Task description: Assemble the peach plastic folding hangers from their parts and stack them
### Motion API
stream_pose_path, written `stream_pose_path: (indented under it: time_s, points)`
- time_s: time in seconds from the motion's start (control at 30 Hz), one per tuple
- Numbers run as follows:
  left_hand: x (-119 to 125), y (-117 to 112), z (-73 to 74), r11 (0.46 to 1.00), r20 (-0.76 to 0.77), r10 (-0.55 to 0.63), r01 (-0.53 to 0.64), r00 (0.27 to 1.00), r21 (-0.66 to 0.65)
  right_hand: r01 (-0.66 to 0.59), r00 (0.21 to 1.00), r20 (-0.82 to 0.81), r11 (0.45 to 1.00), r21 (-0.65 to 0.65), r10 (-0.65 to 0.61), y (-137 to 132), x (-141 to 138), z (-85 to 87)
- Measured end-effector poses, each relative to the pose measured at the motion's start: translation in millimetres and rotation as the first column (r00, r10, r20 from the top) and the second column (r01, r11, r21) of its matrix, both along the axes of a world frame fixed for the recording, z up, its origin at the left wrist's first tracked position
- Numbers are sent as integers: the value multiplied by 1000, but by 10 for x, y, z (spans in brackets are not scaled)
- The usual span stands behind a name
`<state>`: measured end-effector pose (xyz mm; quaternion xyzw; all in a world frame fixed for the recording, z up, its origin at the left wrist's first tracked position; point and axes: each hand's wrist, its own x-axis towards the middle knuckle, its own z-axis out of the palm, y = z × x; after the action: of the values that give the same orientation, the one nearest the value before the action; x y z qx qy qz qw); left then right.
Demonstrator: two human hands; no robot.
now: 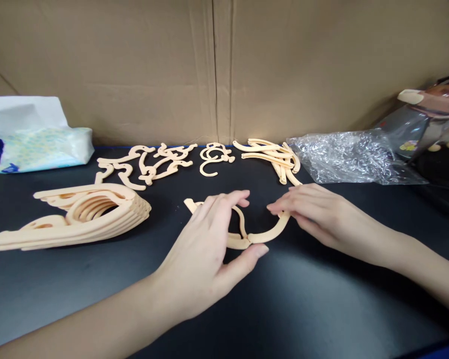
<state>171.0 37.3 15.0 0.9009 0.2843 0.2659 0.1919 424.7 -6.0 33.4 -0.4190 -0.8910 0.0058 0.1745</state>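
A beige plastic folding clothes hanger (271, 234) lies on the black table in front of me, its curved arms meeting at a joint in the middle. My left hand (213, 239) is wrapped over its left part, fingers on the far side and thumb along the near edge; much of that part is hidden beneath the hand. At the other end, my right hand (314, 214) grips the tip of the right curved arm between fingers and thumb. Left of my hands rests a neat stack of folded beige hangers (134, 212).
Loose beige hanger pieces (172, 162), small hooks (209, 173) and a pile of straight-ish arms (271, 154) lie along the back. A tissue pack (48, 149) sits far left. Crumpled clear plastic (351, 154) and a bagged plush toy (434, 109) are right. Cardboard (134, 65) stands behind.
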Motion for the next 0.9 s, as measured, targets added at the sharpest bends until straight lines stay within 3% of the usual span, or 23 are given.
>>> stream_pose_path:
  time_s: [0.17, 0.27, 0.5, 0.73, 0.8, 0.9]
  points:
    - [-95, 166, 80, 1000, -47, 21, -20, 999, 20, 163, 986, 8, 972, 168, -167, -6, 7, 7]
    - [-167, 261, 103, 999, -163, -48, 48, 986, -5, 190, 979, 42, 969, 156, -199, -45, -22, 26]
    - [-207, 208, 117, 961, -277, -207, 142, 938, -239, 36, 999, -15, 993, -116, -38, -89, -102, 13]
    - [-212, 133, 230, 821, -201, -404, 257, 893, -509, -199, 973, -172, 940, -276, 156, -120, -223, -42]
    - [-220, 165, 217, 827, -209, -378, 228, 902, -514, -235, 964, -196, 916, -325, 178, -123, -245, -34]
    - [-211, 209, 178, 884, -225, -306, 189, 925, -428, -285, 946, -258, 878, -384, 195, -125, -258, -19]
